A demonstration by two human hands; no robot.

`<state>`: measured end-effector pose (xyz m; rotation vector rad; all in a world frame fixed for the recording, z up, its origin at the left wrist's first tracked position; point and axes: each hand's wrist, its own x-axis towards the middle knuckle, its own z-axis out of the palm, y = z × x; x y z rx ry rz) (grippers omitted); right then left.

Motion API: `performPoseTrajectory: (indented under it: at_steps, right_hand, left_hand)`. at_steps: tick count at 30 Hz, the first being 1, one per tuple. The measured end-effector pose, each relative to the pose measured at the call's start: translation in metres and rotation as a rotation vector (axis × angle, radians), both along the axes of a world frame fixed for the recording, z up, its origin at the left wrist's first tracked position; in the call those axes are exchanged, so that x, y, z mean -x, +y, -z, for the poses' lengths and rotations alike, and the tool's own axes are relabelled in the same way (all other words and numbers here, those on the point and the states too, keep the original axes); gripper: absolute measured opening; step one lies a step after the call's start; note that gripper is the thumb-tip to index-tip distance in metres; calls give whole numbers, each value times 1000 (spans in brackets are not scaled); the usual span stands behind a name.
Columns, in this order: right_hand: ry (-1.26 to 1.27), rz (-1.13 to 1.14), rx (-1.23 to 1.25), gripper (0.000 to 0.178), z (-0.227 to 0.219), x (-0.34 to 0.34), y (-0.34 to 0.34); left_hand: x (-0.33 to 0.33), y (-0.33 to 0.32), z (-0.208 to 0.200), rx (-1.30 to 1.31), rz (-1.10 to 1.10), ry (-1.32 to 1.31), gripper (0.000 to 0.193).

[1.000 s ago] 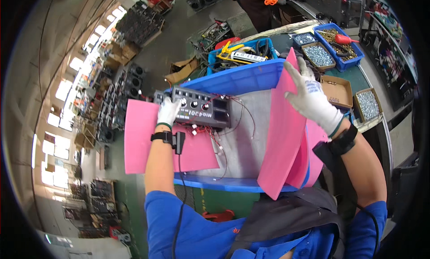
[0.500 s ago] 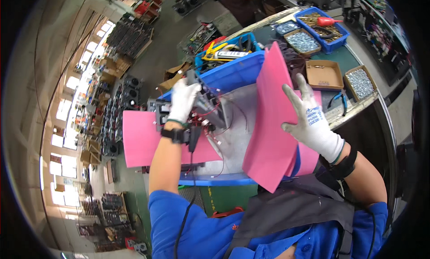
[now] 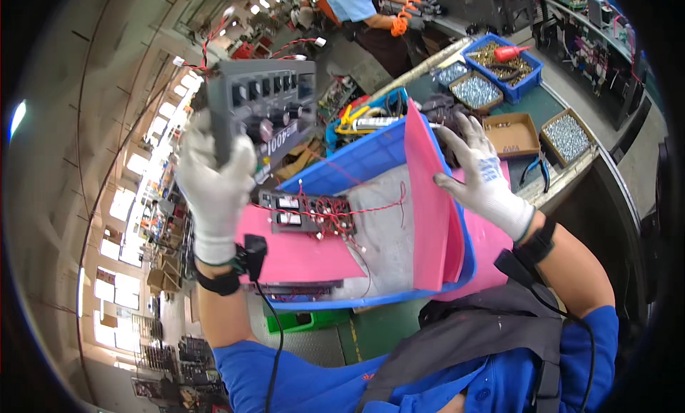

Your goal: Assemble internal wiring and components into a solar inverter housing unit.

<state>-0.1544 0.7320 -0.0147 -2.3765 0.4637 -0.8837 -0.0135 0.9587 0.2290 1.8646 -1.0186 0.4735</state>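
Note:
My left hand (image 3: 217, 188), in a white glove, is closed on a dark grey control panel (image 3: 267, 102). The panel is raised above the left end of a blue bin (image 3: 357, 162), its face showing rows of square windows and knobs, with red wires sticking out at the top. My gloved right hand (image 3: 479, 172) has its fingers spread at the edge of upright pink foam sheets (image 3: 427, 220), its thumb against or just over them. In the bin, another dark panel (image 3: 285, 220) with tangled red wires lies by a flat pink sheet (image 3: 300, 256).
Behind the bin, a blue basket (image 3: 382, 117) holds yellow-handled tools. On the bench to the right are a blue tray of brass screws (image 3: 510, 86), boxes of silvery screws (image 3: 567, 136), a cardboard box (image 3: 512, 136) and pliers (image 3: 539, 172). A co-worker (image 3: 353, 6) stands beyond.
My left hand has lifted the control panel up and left out of the bin, uncovering another wired panel. My right hand has moved slightly, and the pink sheets now stand more upright toward the right.

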Motion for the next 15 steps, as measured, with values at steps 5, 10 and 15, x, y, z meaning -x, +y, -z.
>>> performPoseTrajectory:
  at_steps: [5, 10, 15]
  right_hand:
    - [-277, -140, -228, 68, -40, 44, -36]
    - [-487, 2, -392, 74, -120, 88, -67]
    - [-1153, -258, -600, 36, -137, 198, -71]
  left_hand:
    - [27, -21, -14, 309, 375, -14, 38]
    - [51, -63, -48, 437, 725, -98, 35]
    - [76, -145, -39, 471, 1102, -15, 34]
